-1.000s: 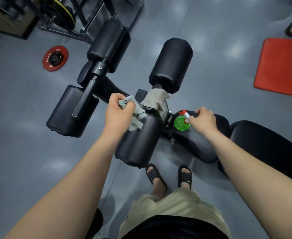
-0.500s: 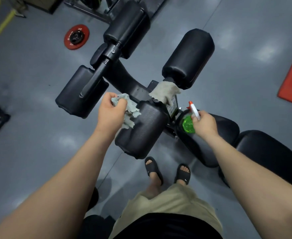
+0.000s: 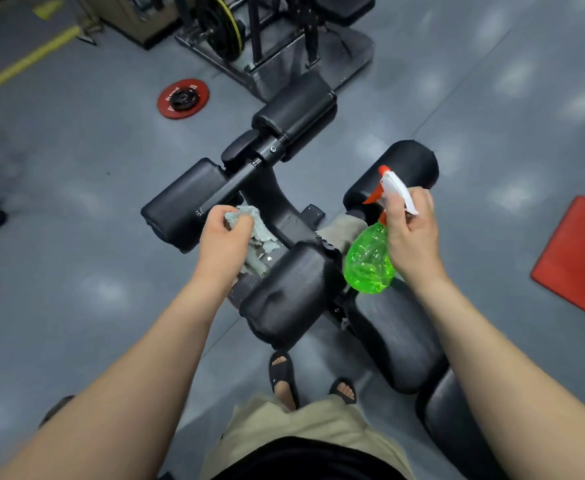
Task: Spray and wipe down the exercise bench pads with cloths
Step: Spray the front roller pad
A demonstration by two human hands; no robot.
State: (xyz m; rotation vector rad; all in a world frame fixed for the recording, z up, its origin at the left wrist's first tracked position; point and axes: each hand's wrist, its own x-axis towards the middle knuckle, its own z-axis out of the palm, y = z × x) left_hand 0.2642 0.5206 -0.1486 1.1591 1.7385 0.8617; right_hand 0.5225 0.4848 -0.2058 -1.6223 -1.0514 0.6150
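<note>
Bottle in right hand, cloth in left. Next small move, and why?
Probably aim the spray bottle at the near roller pad and squeeze: the right hand grips its neck, and the left hand holds the cloth beside that pad.

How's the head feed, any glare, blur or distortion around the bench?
Head view: soft glare patches dot the grey floor; the wide-angle lens stretches the left forearm and right forearm toward the bottom corners, the left slightly blurred; the green spray bottle and grey cloth read clearly; the nearest black roller pad is dark but shows some texture.
</note>
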